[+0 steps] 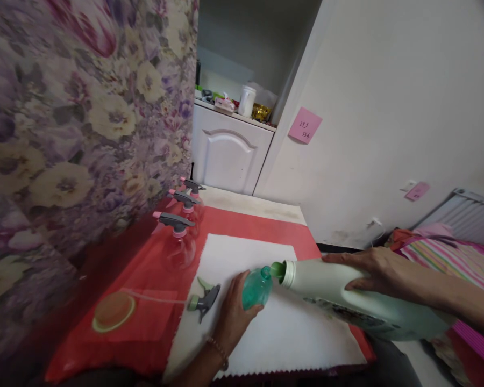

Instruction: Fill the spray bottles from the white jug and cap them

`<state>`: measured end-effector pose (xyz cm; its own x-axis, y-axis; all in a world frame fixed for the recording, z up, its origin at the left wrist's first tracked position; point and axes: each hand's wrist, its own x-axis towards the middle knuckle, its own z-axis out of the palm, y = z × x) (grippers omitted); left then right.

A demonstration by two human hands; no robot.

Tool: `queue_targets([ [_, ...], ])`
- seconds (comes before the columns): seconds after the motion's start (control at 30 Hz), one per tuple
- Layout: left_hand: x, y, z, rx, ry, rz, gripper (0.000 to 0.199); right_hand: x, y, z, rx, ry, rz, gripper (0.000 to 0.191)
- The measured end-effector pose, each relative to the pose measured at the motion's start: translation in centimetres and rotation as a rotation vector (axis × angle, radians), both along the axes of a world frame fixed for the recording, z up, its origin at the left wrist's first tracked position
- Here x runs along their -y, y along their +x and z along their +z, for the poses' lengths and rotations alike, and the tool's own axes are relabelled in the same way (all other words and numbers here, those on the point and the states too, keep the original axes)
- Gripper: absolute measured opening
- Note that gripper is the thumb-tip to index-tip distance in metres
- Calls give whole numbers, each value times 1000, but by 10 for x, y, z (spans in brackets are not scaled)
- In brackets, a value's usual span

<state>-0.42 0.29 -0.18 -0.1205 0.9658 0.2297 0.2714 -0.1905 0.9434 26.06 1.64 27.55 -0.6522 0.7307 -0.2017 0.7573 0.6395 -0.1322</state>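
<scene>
Orange and blurred, a round object (113,313) lies on the red cloth (246,228), left of the white mat (306,338). Three clear spray bottles (178,251) with pink-and-grey tops stand in a row near the mat's far left corner. On the mat's left part rests a green-and-grey trigger sprayer head (205,302), its thin tube reaching out past the mat's edge. Just right of it, above the mat, the left hand (234,309) grasps a small green bottle (257,290), fingers and thumb wrapped round the body, its uncapped neck tilted up and rightward. Facing that neck, over the mat's right part, a large pale green bottle (331,285) lies over on its side, long axis crosswise, mouth leftward; the right hand (373,269) clasps its body from above. Neck and mouth meet closely between the hands, nearer the left one; whether they touch, I cannot tell.
</scene>
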Motion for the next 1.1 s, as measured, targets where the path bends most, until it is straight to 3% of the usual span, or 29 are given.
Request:
queue_targets([
  [1.1, 1, 0, 5, 7, 14, 16, 71, -3, 4, -1, 27, -17, -9, 50],
])
